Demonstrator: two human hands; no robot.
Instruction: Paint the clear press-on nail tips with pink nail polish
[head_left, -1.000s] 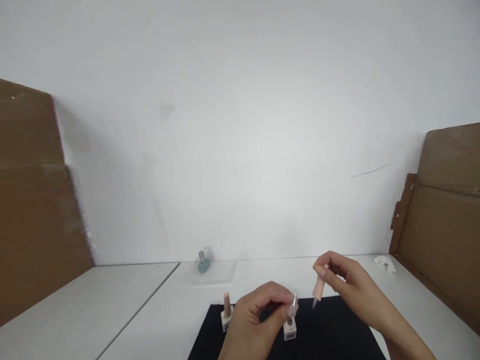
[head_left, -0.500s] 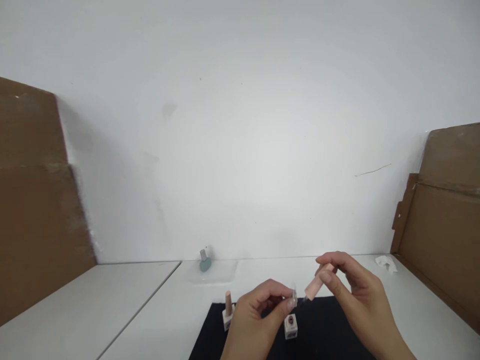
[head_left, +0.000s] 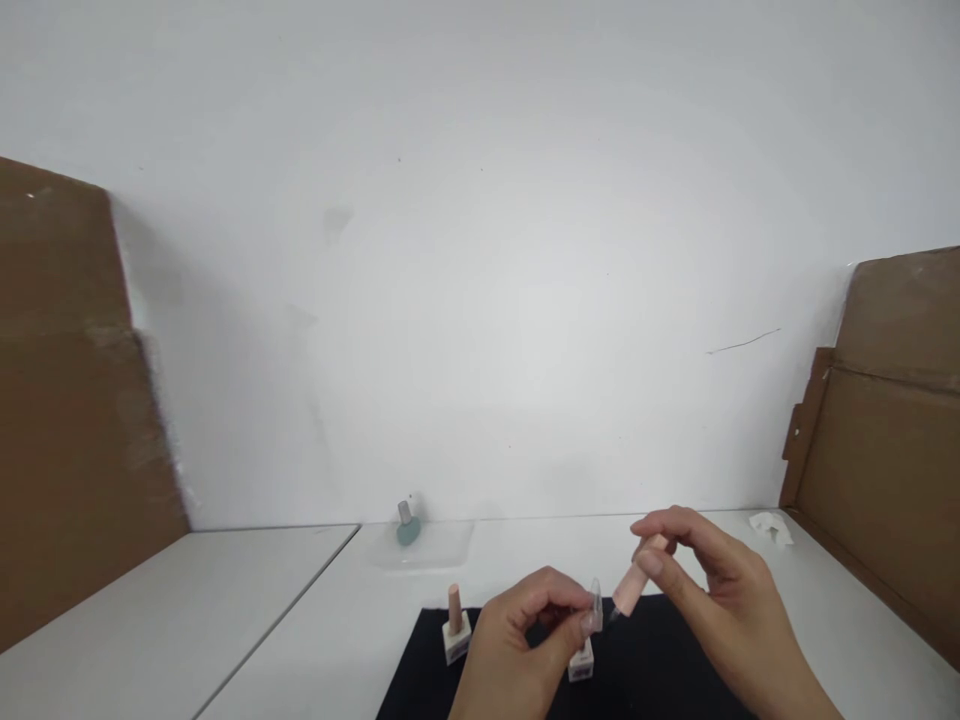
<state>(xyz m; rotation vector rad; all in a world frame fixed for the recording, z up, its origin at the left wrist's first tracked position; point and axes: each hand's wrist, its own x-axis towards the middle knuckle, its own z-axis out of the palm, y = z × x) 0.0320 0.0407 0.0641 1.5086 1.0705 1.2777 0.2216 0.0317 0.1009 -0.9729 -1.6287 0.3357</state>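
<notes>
Between thumb and fingers, my left hand (head_left: pixel 525 640) pinches a small clear nail-shaped piece (head_left: pixel 596 606). My right hand (head_left: pixel 712 590) grips a pink cap (head_left: pixel 634 582) whose brush points down-left, close beside the clear piece; whether the bristles touch it cannot be told. Below my left fingertips a white square bottle (head_left: pixel 580 664) stands on the black mat (head_left: pixel 652 665), its top hidden. Left of my left hand stands another white bottle (head_left: pixel 457 638) with its pink-beige cap on.
A teal bottle with a grey cap (head_left: pixel 408 526) rests on a clear tray (head_left: pixel 450 548) near the wall. Crumpled white tissue (head_left: pixel 771 527) lies at the back right. Cardboard panels (head_left: pixel 75 400) stand at both sides.
My left hand has shifted slightly right and turned the clear piece more upright, now covering the open bottle's top. The cap and brush have dipped slightly and moved a little right.
</notes>
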